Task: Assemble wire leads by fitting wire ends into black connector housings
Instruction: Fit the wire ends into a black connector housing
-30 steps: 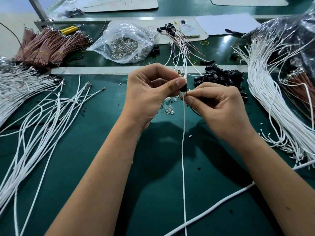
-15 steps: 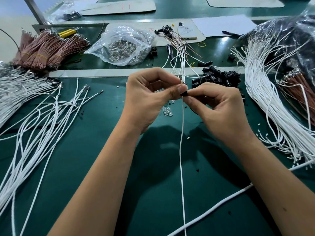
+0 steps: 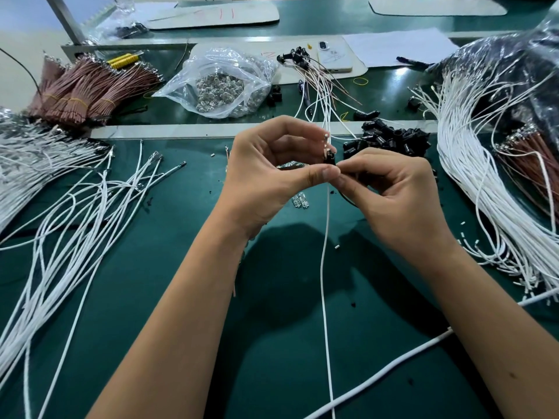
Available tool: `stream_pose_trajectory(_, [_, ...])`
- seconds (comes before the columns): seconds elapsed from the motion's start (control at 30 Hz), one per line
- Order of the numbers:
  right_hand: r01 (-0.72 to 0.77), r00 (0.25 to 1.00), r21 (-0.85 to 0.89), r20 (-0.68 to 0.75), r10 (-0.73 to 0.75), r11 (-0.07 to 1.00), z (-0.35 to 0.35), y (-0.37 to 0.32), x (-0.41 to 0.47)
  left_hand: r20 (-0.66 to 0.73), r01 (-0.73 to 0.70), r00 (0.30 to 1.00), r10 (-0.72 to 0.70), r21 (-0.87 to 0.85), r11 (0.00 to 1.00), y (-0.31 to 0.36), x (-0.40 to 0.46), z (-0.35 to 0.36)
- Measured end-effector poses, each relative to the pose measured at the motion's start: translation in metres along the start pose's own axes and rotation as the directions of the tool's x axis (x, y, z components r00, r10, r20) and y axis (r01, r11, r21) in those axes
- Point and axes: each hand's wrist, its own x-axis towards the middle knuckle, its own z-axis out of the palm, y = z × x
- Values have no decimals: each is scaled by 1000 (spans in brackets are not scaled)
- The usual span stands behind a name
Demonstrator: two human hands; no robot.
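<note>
Green bench (image 3: pixel 151 297) — both hands, L (image 3: pixel 266 176) & R (image 3: pixel 396 195), pinch upright black housing (image 3: pixel 330 157), white wire (image 3: pixel 325 267) hanging straight down.

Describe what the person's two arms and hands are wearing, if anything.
Both are bare. The left hand and right hand show no gloves, rings or watch, and no sleeves reach the forearms within view. No markings or cables on them.

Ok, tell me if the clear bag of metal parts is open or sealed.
Cannot tell. The bag lies slumped on its side, parts still inside; its crumpled mouth does not show whether it is sealed.
</note>
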Motion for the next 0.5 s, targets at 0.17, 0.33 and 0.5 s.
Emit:
stream_pose_trajectory(0.17, [-14,1000,31,3,14,999,1,2,0,-17,9,1000,-9,5,1000,0,0,1])
stream_pose_trajectory(0.33, [-16,1000,63,-2,16,998,1,3,0,-62,7,998,-8,-19,1000,1,0,2])
stream_pose_trajectory(0.5, [-18,1000,84,2,18,996,1,5,0,-58,-17,998,15,-33,999,1,1,1])
